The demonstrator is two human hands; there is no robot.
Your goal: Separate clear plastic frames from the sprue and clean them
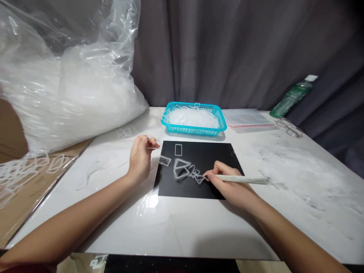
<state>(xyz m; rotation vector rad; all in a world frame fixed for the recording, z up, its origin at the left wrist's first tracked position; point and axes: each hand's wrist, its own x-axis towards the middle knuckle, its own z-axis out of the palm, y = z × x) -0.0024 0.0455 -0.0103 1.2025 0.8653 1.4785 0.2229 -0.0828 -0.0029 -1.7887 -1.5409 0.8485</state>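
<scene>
My left hand (pixel 140 156) is closed in a pinch at the left edge of a black mat (pixel 216 153), with a thin clear plastic frame (pixel 151 148) at its fingertips, partly hidden. Over the mat's right side, my right hand (pixel 227 181) is wrapped round a slim pen-like tool (pixel 241 178) with a pale, wrapped-looking handle. Its tip meets a cluster of small clear frames (pixel 195 173), smeared by motion. A larger blurred frame (pixel 180 168) lies left of them. One rectangular frame (pixel 178 150) rests flat near the mat's top.
Behind the mat stands a blue basket (pixel 196 131) full of clear pieces. A big plastic bag (pixel 85 91) bulges at left, above loose frames on cardboard (pixel 34 197). Zip bags (pixel 250 119), a green bottle (pixel 292 98) and glasses (pixel 291 129) are at back right.
</scene>
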